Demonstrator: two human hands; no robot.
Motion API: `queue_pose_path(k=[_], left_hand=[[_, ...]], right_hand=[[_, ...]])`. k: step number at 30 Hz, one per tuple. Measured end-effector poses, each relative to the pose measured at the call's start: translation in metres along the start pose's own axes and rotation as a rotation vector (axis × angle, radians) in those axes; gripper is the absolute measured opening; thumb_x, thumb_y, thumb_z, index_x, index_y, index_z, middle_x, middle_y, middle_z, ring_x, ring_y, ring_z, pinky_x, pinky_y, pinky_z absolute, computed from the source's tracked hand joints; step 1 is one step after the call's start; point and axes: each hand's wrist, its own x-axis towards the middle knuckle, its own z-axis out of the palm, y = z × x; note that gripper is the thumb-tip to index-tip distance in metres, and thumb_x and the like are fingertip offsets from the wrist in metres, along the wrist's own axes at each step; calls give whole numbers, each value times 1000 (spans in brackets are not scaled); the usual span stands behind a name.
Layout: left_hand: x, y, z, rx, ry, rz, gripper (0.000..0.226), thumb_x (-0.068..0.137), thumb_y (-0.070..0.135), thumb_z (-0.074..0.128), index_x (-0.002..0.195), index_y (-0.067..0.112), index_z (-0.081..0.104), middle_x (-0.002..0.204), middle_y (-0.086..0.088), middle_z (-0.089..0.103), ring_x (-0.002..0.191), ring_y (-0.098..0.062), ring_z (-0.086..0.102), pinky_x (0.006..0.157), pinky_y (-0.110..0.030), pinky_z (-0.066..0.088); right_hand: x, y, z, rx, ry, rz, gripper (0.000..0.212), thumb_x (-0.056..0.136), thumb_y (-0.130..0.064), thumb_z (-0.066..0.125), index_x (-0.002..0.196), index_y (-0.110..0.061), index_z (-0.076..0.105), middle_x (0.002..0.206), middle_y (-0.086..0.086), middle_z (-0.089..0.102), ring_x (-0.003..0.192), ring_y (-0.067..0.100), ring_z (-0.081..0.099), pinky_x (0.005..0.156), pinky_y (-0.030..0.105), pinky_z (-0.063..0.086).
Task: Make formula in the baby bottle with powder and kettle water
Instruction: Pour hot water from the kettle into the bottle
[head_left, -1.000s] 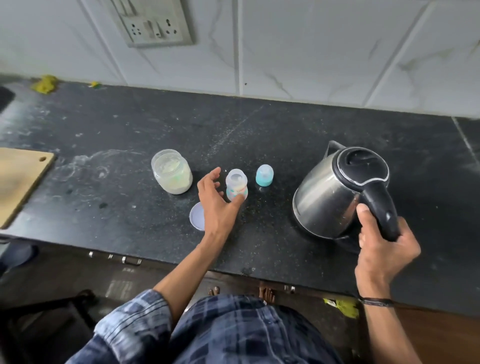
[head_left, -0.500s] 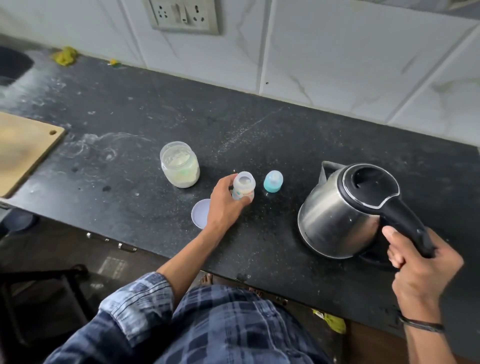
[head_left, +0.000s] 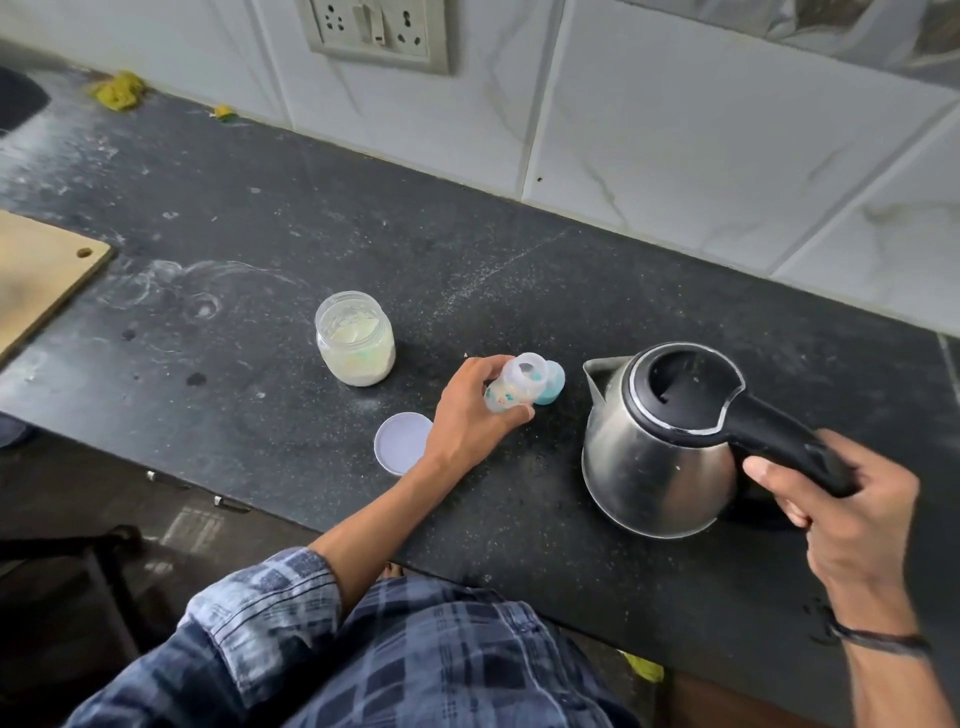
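A small clear baby bottle (head_left: 514, 387) with coloured prints, its mouth uncovered, is tilted towards the kettle; my left hand (head_left: 470, 415) grips its body. Just behind it, partly hidden, stands the bottle's teal cap (head_left: 551, 385). My right hand (head_left: 836, 504) holds the black handle of a steel kettle (head_left: 660, 441), which is raised and tipped with its spout towards the bottle. Left of the bottle stands an uncovered clear jar of pale powder (head_left: 356, 339). Its round white lid (head_left: 402, 442) lies flat by my left wrist.
All of this is on a black stone counter (head_left: 260, 249) backed by a white tiled wall with a socket plate (head_left: 376, 31). A wooden board (head_left: 41, 275) lies at the far left. Yellow scraps (head_left: 118, 91) sit at the back left.
My left hand closed round the bottle, lifted it and tilted it towards the kettle. My right hand brought the kettle left, closer to the bottle. The camera moved nearer.
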Motion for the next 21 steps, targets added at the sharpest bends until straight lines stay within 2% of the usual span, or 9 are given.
queue_pose_path(k=[4, 8, 12, 17, 21], left_hand=[[3, 4, 1, -10, 15, 6, 54, 73, 26, 84, 123, 30, 64, 119, 15, 60, 111, -3, 57, 100, -33, 49], [3, 8, -1, -31, 30, 5, 53, 73, 23, 84, 121, 31, 64, 118, 16, 60, 110, -1, 57, 99, -29, 48], [0, 9, -1, -17, 18, 4, 54, 73, 25, 85, 122, 30, 64, 118, 16, 60, 109, -1, 57, 97, -28, 48], [-2, 13, 1, -10, -5, 11, 52, 74, 24, 85, 121, 30, 63, 118, 14, 61, 108, -2, 57, 95, -21, 43], [-3, 12, 4, 0, -18, 23, 56, 73, 28, 86, 123, 31, 63, 115, 15, 60, 108, -4, 58, 97, -33, 51]], right_hand=[[11, -9, 3, -28, -61, -2, 36, 68, -10, 81, 54, -18, 49, 48, 4, 33, 43, 18, 30, 42, 32, 22], [19, -14, 4, -27, -102, 9, 33, 69, -10, 80, 56, -14, 50, 47, -5, 36, 42, 15, 30, 41, 25, 25], [23, -18, 4, -41, -145, 9, 38, 68, -7, 87, 57, -16, 52, 47, -7, 38, 41, 15, 32, 41, 24, 27], [27, -22, 6, -50, -156, 2, 30, 71, -7, 79, 57, -17, 54, 48, -5, 39, 42, 16, 33, 41, 24, 27], [31, -25, 7, -48, -170, 11, 27, 71, -7, 78, 57, -18, 57, 49, -7, 40, 43, 16, 33, 40, 24, 27]])
